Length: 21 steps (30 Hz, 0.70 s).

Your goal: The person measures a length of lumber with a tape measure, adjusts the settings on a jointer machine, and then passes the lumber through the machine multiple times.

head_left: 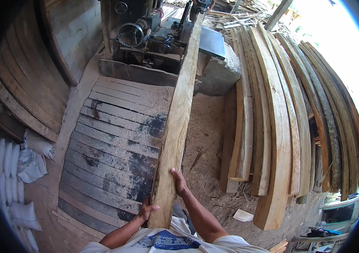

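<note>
A long rough-sawn timber beam point(174, 126) runs from my body to the machine at the far end. Its near end lies against the front of my shirt. My left hand point(146, 209) grips the left edge close to that end, with the thumb over the top face. My right hand point(179, 182) presses against the right edge a little farther along, its thumb at the top edge and its other fingers hidden below. The beam's far end reaches the sawing machine point(213, 41) with its bluish metal table, where the contact is too small to tell.
Several stacked timbers point(278, 126) stand along the right. Slatted boards point(107, 135) covered in sawdust lie on the floor at left. A handwheel point(130, 35) sits on the machine. White filled sacks point(6, 160) and leaning planks point(27, 76) line the left wall. A person's hand point(211, 4) shows beyond the machine.
</note>
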{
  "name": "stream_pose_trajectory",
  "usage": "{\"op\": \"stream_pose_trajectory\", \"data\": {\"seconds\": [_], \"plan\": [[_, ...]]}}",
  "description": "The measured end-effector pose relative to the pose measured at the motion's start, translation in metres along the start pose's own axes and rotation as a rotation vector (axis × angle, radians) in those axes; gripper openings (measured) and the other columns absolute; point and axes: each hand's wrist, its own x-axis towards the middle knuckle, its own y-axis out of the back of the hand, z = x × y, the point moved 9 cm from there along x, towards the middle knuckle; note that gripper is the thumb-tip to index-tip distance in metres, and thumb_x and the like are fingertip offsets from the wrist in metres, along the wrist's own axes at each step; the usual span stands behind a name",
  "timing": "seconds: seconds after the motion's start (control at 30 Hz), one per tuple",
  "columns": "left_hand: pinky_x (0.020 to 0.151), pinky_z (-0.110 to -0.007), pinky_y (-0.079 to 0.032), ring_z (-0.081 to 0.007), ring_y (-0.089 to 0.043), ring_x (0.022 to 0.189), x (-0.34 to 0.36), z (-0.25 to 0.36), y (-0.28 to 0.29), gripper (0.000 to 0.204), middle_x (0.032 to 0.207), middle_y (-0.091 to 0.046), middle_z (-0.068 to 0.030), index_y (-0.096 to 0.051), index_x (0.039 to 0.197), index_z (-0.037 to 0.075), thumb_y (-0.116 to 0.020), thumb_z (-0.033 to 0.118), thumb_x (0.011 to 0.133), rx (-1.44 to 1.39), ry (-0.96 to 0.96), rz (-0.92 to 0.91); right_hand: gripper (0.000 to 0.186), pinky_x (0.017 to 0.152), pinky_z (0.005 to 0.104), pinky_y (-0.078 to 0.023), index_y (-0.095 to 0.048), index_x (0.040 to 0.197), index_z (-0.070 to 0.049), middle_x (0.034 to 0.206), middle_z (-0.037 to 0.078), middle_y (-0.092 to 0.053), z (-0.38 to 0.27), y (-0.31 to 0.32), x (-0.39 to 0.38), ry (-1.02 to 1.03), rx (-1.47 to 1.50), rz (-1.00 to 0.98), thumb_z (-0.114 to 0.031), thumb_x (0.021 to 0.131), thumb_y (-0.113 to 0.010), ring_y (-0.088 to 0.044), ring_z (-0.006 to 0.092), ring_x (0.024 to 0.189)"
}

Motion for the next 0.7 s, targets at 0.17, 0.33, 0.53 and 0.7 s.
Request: {"op": "stream_pose_trajectory", "data": {"seconds": [0.17, 0.33, 0.53, 0.7], "plan": [[0.096, -0.034, -0.045, -0.0223, -0.058, 0.105, 0.067, 0.031, -0.005, 0.078, 0.114, -0.062, -0.0116, -0.052, 0.128, -0.003, -0.074, 0.030, 0.060, 0.007, -0.009, 0.031, 0.078, 0.095, 0.0400, -0.047, -0.035, 0.142, -0.006, 0.123, 0.017, -0.057, -0.043, 0.004, 0.060, 0.045, 0.013, -0.005, -0.048, 0.084, -0.064, -0.059, 0.0272, 0.107], [0.098, -0.033, -0.043, -0.0233, -0.056, 0.109, 0.113, 0.100, -0.027, 0.082, 0.118, -0.060, -0.0133, -0.050, 0.129, -0.004, -0.075, 0.031, 0.060, 0.119, 0.048, 0.058, 0.076, 0.096, 0.0396, -0.046, -0.039, 0.140, -0.005, 0.123, 0.017, -0.057, -0.073, 0.006, 0.114, -0.017, 0.024, 0.006, -0.049, 0.084, -0.065, -0.059, 0.0276, 0.108], [0.100, -0.033, -0.041, -0.0249, -0.053, 0.112, 0.186, 0.084, -0.006, 0.090, 0.122, -0.056, -0.0159, -0.041, 0.135, -0.006, -0.076, 0.031, 0.061, 0.112, 0.032, 0.103, 0.079, 0.098, 0.0411, -0.045, -0.039, 0.141, -0.003, 0.125, 0.019, -0.057, -0.131, 0.000, 0.165, 0.009, 0.026, -0.001, -0.051, 0.084, -0.064, -0.059, 0.0297, 0.110], [0.099, -0.033, -0.042, -0.0239, -0.054, 0.110, 0.245, 0.138, -0.037, 0.084, 0.119, -0.058, -0.0150, -0.046, 0.131, -0.006, -0.075, 0.030, 0.061, 0.048, 0.019, 0.050, 0.079, 0.099, 0.0398, -0.043, -0.033, 0.145, -0.006, 0.128, 0.018, -0.054, -0.164, 0.012, 0.226, -0.002, 0.030, -0.008, -0.047, 0.085, -0.063, -0.056, 0.0286, 0.113]]}}
